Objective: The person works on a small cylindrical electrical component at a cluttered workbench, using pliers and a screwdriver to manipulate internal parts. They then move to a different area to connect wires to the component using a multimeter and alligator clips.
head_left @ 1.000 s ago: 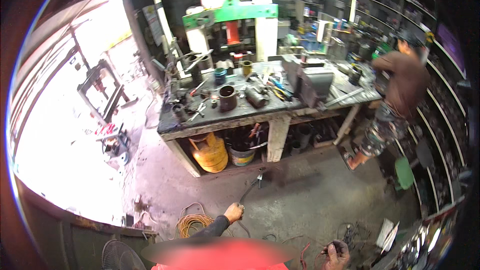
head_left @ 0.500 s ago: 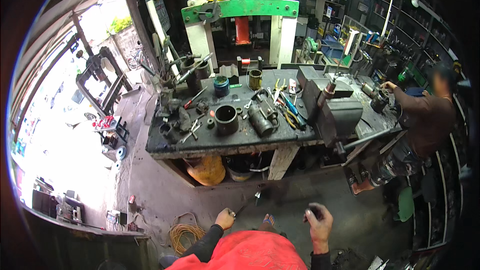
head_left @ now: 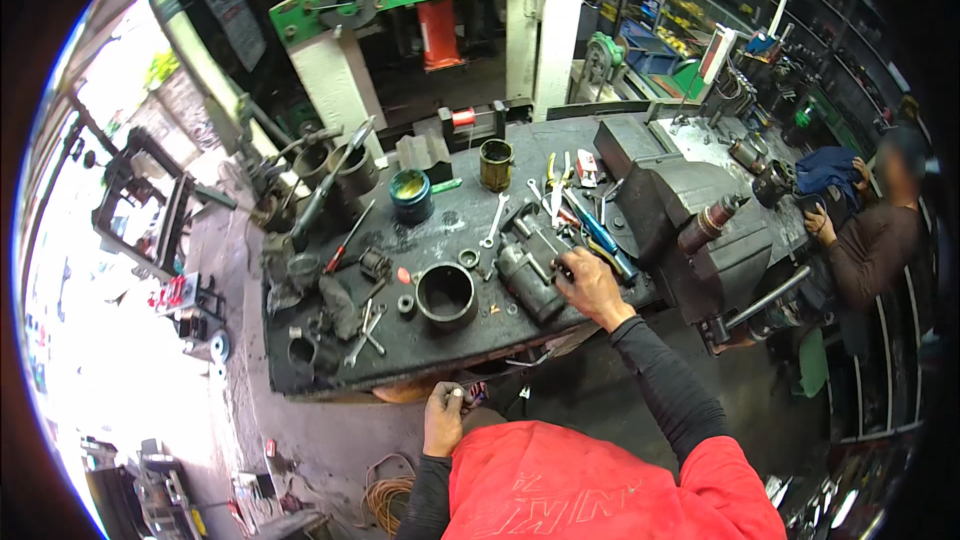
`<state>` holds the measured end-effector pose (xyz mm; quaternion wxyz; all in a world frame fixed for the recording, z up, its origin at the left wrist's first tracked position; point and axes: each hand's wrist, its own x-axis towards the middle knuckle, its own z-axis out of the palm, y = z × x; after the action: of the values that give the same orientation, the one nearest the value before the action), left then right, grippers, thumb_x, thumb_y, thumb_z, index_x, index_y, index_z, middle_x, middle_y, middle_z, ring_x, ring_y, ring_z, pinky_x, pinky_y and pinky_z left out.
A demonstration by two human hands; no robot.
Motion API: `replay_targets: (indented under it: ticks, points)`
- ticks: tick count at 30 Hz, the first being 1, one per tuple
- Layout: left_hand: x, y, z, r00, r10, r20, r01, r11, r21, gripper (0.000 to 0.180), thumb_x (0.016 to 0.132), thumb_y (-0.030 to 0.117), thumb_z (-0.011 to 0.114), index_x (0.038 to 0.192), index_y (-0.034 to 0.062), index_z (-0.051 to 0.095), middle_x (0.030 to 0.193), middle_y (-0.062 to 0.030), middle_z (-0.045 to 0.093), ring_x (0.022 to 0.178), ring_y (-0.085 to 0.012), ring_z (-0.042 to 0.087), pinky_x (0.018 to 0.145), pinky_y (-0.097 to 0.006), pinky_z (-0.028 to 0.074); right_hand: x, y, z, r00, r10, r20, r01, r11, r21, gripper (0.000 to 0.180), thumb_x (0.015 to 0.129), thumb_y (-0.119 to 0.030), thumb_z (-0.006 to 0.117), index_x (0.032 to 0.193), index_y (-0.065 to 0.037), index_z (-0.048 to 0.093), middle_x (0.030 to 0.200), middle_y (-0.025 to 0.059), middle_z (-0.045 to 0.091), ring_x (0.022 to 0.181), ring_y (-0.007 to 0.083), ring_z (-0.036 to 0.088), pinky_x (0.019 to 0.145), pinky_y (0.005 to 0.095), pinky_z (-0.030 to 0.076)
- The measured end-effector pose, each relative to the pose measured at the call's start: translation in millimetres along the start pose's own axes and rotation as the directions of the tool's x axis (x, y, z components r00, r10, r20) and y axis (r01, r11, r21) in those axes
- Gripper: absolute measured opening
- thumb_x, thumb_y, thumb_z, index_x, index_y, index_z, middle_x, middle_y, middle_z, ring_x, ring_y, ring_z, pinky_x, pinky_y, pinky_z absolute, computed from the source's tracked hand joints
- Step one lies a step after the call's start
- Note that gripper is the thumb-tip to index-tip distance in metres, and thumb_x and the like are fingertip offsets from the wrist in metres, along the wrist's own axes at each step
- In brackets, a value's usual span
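My right hand [head_left: 590, 288] rests on the dark workbench [head_left: 450, 340], its fingers on the end of a grey cylindrical motor part [head_left: 532, 265] lying there. My left hand [head_left: 443, 418] hangs just below the bench's front edge, closed around the red handle of a screwdriver [head_left: 474, 396] whose shaft is mostly hidden. A wide metal ring [head_left: 446, 294] stands left of the motor part. Wrenches [head_left: 493, 222] and pliers [head_left: 553, 185] lie behind it.
A big grey vise [head_left: 690, 205] sits at the bench's right end. A green and white press frame [head_left: 440, 0] stands behind. Cans [head_left: 411, 195], cylinders and sleeves crowd the left. Another person [head_left: 870, 230] works at the right. An orange cable coil [head_left: 390, 495] lies on the floor.
I have stepped up to the bench. My right hand rose from near the floor onto the motor part. My left hand, still gripping the tool, now sits under the bench edge.
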<state>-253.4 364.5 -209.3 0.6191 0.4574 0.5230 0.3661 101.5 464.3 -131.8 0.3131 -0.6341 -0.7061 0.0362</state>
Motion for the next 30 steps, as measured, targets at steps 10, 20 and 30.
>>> replay_targets:
  ticks: [10, 20, 30]
  points:
    - [101, 106, -19, 0.940, 0.044, 0.338, -0.093, 0.987, 0.131, 0.013, 0.105, 0.012, 0.052, 0.099, 0.0022, 0.058, 0.086, -0.0061, 0.067, 0.078, -0.0129, 0.062, 0.073, -0.028, 0.050, 14, -13, 21, 0.960, 0.196, 0.199, -0.140, 0.954, -0.265, 0.014, 0.089, -0.012, 0.059, 0.100, -0.004, 0.062, 0.105, 0.0171, 0.064, 0.100, 0.0362, 0.070, 0.082, 0.0462, 0.059]
    - [110, 124, 16, 0.861, 0.000, 0.508, -0.040, 0.997, 0.068, 0.015, 0.106, 0.014, 0.054, 0.101, 0.0007, 0.059, 0.090, -0.0100, 0.071, 0.084, -0.0178, 0.067, 0.080, -0.032, 0.054, 24, -4, 9, 0.922, 0.313, 0.229, -0.203, 0.893, -0.400, 0.020, 0.092, -0.014, 0.057, 0.103, 0.002, 0.063, 0.098, 0.0212, 0.070, 0.090, 0.0371, 0.074, 0.078, 0.0449, 0.061]
    - [143, 123, 101, 0.841, 0.207, 0.500, -0.314, 0.939, 0.140, 0.015, 0.107, 0.014, 0.054, 0.102, 0.0007, 0.059, 0.092, -0.0075, 0.070, 0.082, -0.0140, 0.063, 0.078, -0.031, 0.052, 29, 11, 12, 0.939, 0.294, 0.177, -0.181, 0.863, -0.473, 0.028, 0.096, -0.027, 0.058, 0.095, -0.002, 0.070, 0.091, 0.0167, 0.073, 0.082, 0.0322, 0.075, 0.065, 0.0449, 0.060]
